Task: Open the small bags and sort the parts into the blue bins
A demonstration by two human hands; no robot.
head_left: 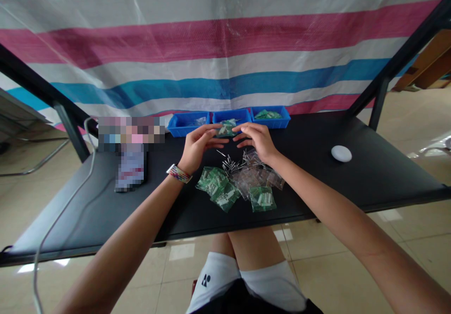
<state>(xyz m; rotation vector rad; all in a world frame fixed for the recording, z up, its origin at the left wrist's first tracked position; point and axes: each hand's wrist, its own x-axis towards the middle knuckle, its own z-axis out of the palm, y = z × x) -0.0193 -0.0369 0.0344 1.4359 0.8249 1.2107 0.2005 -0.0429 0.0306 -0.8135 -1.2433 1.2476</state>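
Note:
My left hand point(199, 146) and my right hand point(258, 140) are raised just in front of the middle blue bin point(232, 115). Between their fingertips is a small clear-and-green plastic bag point(226, 127) with pale pieces inside, gripped at its two sides. Below on the table lie green bags of white cylindrical pieces point(218, 187), with one more green bag point(262, 198) to their right. Clear, brownish-looking plastic bags point(248, 180) spread under my right wrist. Beside them sits a loose pile of thin metal pins point(230, 164).
The left blue bin point(183, 125) holds clear bags, and the right blue bin point(269, 117) holds green ones. A white rounded object point(341, 153) rests on the black table point(317, 173) at right. At left are a blurred-out item point(130, 166) and a white cable point(66, 192).

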